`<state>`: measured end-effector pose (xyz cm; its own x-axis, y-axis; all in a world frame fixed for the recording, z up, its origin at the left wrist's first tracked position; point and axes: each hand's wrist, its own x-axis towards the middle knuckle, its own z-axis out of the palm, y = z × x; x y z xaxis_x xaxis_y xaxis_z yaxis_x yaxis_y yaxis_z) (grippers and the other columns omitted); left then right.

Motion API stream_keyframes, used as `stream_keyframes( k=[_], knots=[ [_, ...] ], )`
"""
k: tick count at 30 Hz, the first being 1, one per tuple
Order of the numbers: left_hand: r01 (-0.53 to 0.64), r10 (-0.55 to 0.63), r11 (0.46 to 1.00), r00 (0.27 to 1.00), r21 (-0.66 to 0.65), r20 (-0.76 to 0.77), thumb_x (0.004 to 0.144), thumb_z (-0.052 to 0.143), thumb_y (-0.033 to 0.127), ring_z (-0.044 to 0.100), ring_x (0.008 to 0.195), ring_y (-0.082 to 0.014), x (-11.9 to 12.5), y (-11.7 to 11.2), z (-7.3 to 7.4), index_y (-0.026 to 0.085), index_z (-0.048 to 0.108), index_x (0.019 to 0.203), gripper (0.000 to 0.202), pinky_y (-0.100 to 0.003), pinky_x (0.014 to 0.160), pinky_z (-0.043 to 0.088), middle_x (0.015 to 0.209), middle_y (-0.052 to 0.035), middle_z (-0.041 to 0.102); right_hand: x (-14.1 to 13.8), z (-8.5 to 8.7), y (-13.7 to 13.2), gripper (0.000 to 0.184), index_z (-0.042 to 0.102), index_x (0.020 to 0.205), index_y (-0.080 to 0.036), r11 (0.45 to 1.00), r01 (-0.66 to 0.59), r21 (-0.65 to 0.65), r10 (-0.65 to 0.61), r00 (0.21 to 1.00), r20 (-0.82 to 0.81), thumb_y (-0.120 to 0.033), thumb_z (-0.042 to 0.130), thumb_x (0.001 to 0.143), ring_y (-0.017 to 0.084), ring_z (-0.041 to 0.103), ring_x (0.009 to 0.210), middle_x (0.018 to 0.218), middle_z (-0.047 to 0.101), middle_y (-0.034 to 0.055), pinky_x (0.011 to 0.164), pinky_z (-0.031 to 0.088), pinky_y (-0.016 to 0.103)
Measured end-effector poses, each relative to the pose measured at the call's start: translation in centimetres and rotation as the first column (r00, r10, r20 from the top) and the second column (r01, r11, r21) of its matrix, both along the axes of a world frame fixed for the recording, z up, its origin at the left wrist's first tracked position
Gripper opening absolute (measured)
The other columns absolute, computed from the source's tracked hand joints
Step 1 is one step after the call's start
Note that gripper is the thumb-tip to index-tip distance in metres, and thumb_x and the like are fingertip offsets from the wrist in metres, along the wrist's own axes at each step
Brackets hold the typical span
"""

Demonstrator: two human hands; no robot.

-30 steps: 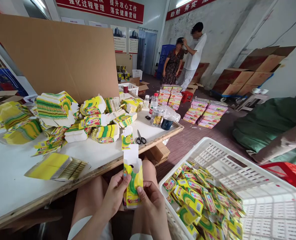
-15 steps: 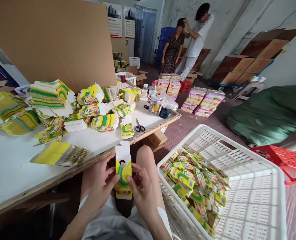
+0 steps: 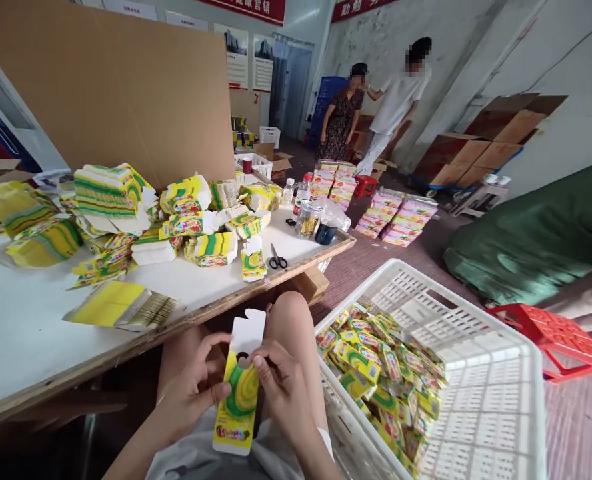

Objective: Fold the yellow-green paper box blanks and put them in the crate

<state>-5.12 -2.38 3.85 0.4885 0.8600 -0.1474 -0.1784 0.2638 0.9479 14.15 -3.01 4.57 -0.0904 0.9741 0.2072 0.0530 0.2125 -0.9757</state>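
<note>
Over my lap I hold a yellow and green printed carton (image 3: 241, 393), tilted, with its white end flap pointing away from me. My left hand (image 3: 199, 380) grips its left edge between thumb and fingers. At the upper right edge, by the round cut-out, my right hand (image 3: 281, 377) pinches the card. Stacks of flat cartons (image 3: 111, 197) lie across the white table (image 3: 21, 333) in front of me. One single carton (image 3: 253, 260) lies near the table edge beside black scissors (image 3: 277, 259).
At my right a white plastic basket (image 3: 501, 400) holds many filled-looking cartons. Beyond it are a red stool (image 3: 561, 333) and a green covered heap (image 3: 526, 240). A jar (image 3: 309, 220) and a dark cup (image 3: 329, 230) stand at the table corner. Two people stand farther back.
The carton has come nearer to me and tilted, its lower end swinging left. My right hand has moved up to its cut-out. In the background, the person in white has shifted and lowered an arm.
</note>
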Motion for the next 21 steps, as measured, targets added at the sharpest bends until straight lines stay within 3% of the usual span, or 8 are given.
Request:
stream_keyframes(
  k=[2, 4, 7, 10, 14, 21],
  knots=[
    [0.016, -0.016, 1.000, 0.999, -0.012, 0.047, 0.087, 0.072, 0.039, 0.069, 0.104, -0.0277, 0.6, 0.1, 0.3, 0.035, 0.020, 0.149, 0.081, -0.040, 0.085, 0.052, 0.114, -0.0082, 0.073, 0.1, -0.3, 0.0, 0.024, 0.064, 0.111, -0.023, 0.997, 0.082, 0.008, -0.081, 0.994, -0.067, -0.040, 0.057, 0.097, 0.020, 0.067, 0.090, 0.099, 0.070, 0.0062, 0.079, 0.053, 0.029],
    [0.053, -0.054, 0.998, 0.997, 0.019, 0.055, 0.088, 0.069, 0.039, 0.067, 0.110, -0.0287, 1.0, 0.3, 0.4, 0.034, 0.022, 0.150, 0.078, -0.040, 0.088, 0.053, 0.119, -0.0093, 0.072, 0.2, -0.5, 0.2, 0.038, 0.056, 0.129, -0.025, 0.992, 0.123, -0.008, -0.123, 0.986, -0.114, -0.042, 0.059, 0.096, 0.021, 0.068, 0.093, 0.108, 0.070, 0.0078, 0.082, 0.056, 0.032],
    [0.045, -0.042, 0.991, 0.999, 0.125, -0.025, 0.091, 0.066, 0.037, 0.066, 0.113, -0.0280, 0.9, 0.5, 0.3, 0.030, 0.046, 0.138, 0.052, -0.038, 0.090, 0.053, 0.127, -0.0095, 0.068, 0.6, -0.3, 0.4, 0.032, 0.069, 0.117, -0.025, 0.994, 0.101, 0.032, -0.099, 0.993, -0.056, -0.045, 0.054, 0.098, 0.024, 0.066, 0.102, 0.107, 0.070, 0.0084, 0.091, 0.054, 0.037],
    [-0.030, 0.055, 0.978, 0.992, 0.206, -0.115, 0.092, 0.064, 0.036, 0.066, 0.112, -0.0277, 0.4, 0.6, -0.1, 0.028, 0.055, 0.131, 0.041, -0.037, 0.092, 0.054, 0.131, -0.0091, 0.067, 1.0, -0.1, 0.5, 0.036, 0.078, 0.104, -0.024, 0.996, 0.075, 0.038, -0.076, 0.997, 0.014, -0.049, 0.052, 0.098, 0.025, 0.063, 0.103, 0.102, 0.070, 0.0084, 0.092, 0.052, 0.038],
    [-0.049, 0.103, 0.965, 0.975, 0.256, -0.198, 0.093, 0.063, 0.037, 0.064, 0.116, -0.0286, 0.1, 0.4, -0.6, 0.028, 0.054, 0.135, 0.044, -0.038, 0.096, 0.053, 0.136, -0.0094, 0.064, 0.7, -0.3, 0.4, 0.038, 0.069, 0.122, -0.022, 0.993, -0.010, -0.118, 0.017, 0.998, 0.065, -0.038, 0.067, 0.088, 0.017, 0.061, 0.073, 0.082, 0.068, 0.0017, 0.067, 0.051, 0.027],
    [0.047, -0.023, 0.983, 0.990, 0.178, -0.137, 0.096, 0.056, 0.040, 0.061, 0.123, -0.0280, -0.4, 0.3, -0.6, 0.034, 0.041, 0.147, 0.053, -0.040, 0.100, 0.051, 0.143, -0.0073, 0.059, -0.4, -0.6, 0.3, 0.030, 0.065, 0.112, -0.020, 0.993, 0.089, -0.077, -0.068, 0.968, 0.240, -0.018, 0.060, 0.082, 0.013, 0.053, 0.061, 0.073, 0.062, -0.0026, 0.057, 0.042, 0.022]
  ],
)
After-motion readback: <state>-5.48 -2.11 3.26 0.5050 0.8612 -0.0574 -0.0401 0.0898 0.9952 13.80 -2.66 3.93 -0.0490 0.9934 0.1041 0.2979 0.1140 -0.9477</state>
